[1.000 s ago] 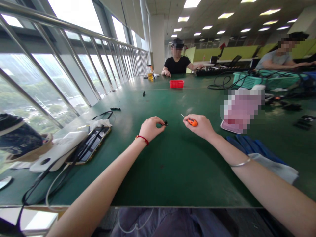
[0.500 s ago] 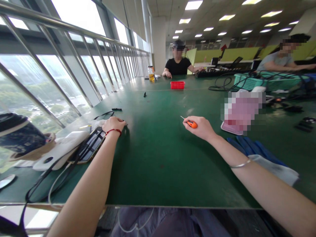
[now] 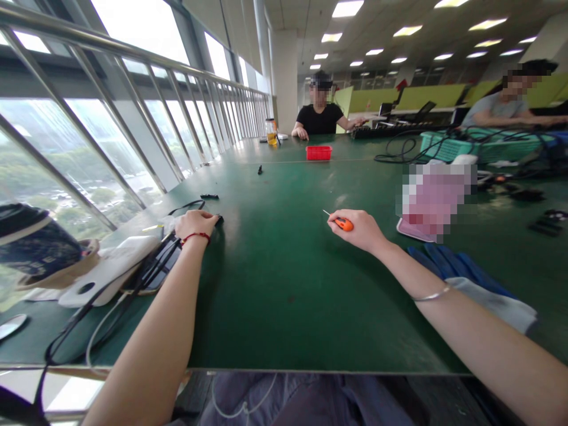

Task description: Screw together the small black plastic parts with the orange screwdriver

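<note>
My left hand (image 3: 194, 223) is at the left of the green table (image 3: 284, 278), beside a phone (image 3: 155, 263) and white cloth (image 3: 166, 223). Its fingers are curled over a small black part (image 3: 219, 219) that shows at the fingertips. My right hand (image 3: 361, 229) rests on the table near the middle, closed round a small orange-handled screwdriver (image 3: 342, 223) whose thin tip points left and away. A red string bracelet is on my left wrist, a silver bangle on my right.
A white device (image 3: 104, 269) with black cables lies at the left edge, by a patterned bag (image 3: 35, 245). Blue gloves (image 3: 457, 269) and a pink object (image 3: 432, 198) lie right. A red bin (image 3: 319, 152) stands farther off. Two people sit at the far end.
My left hand has swung from the table's middle to the left, by the phone, carrying the small black part. My right hand with the screwdriver has stayed nearly still.
</note>
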`<action>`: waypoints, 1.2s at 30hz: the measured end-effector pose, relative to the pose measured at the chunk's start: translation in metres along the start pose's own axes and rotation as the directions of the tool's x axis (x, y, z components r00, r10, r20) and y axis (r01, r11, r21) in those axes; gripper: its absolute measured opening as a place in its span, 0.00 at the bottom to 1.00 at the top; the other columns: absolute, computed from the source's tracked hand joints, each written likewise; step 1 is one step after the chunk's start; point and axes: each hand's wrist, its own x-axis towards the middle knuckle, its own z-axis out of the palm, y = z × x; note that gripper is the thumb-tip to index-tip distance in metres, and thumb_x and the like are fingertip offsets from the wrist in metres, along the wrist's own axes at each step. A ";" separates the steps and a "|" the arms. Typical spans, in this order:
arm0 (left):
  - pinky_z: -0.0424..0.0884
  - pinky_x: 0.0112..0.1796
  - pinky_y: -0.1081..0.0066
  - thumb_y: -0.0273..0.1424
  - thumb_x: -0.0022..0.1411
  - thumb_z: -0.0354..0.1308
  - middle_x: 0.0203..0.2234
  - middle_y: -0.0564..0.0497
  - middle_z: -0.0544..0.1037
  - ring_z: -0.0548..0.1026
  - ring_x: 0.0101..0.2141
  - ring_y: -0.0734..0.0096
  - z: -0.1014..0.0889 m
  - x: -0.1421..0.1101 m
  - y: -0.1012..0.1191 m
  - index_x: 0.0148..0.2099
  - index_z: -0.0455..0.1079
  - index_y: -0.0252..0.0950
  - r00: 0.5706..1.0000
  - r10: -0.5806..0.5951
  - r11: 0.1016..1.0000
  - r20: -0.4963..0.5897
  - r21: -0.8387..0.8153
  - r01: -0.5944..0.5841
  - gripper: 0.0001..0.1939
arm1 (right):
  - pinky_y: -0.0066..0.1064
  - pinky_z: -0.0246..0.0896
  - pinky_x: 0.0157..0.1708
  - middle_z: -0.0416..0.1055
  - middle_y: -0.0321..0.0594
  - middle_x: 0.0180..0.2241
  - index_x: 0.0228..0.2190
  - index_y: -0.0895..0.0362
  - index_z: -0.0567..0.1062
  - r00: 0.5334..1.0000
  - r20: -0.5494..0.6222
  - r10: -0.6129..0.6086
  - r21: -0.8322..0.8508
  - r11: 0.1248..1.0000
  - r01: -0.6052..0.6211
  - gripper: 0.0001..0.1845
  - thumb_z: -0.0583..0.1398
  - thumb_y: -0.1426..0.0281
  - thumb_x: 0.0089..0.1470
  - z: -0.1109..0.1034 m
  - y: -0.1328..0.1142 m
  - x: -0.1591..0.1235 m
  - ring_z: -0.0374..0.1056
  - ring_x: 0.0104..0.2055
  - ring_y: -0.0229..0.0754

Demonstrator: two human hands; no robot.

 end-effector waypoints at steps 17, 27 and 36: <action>0.65 0.39 0.62 0.43 0.53 0.56 0.42 0.44 0.77 0.71 0.42 0.54 0.003 -0.001 0.000 0.46 0.76 0.38 0.998 0.060 0.996 -0.007 0.061 -0.059 0.22 | 0.31 0.61 0.33 0.77 0.34 0.35 0.30 0.51 0.76 0.999 0.032 -0.012 -0.004 1.000 0.012 0.08 0.56 0.65 0.51 0.001 0.001 0.000 0.71 0.34 0.41; 0.64 0.38 0.64 0.43 0.51 0.57 0.41 0.45 0.78 0.71 0.41 0.55 0.002 -0.003 0.002 0.45 0.76 0.39 0.999 0.052 0.996 -0.012 0.073 -0.051 0.21 | 0.31 0.61 0.32 0.77 0.34 0.35 0.29 0.51 0.76 1.000 0.020 -0.007 -0.006 1.000 0.008 0.08 0.57 0.65 0.50 0.001 0.001 -0.001 0.71 0.34 0.41; 0.62 0.43 0.59 0.41 0.53 0.56 0.43 0.45 0.77 0.70 0.45 0.52 0.001 -0.005 0.001 0.44 0.76 0.38 0.997 0.072 0.990 0.007 0.125 -0.072 0.19 | 0.31 0.60 0.32 0.77 0.34 0.34 0.29 0.50 0.76 1.000 0.013 0.008 0.007 1.000 -0.009 0.11 0.56 0.60 0.53 -0.002 -0.004 0.000 0.71 0.34 0.42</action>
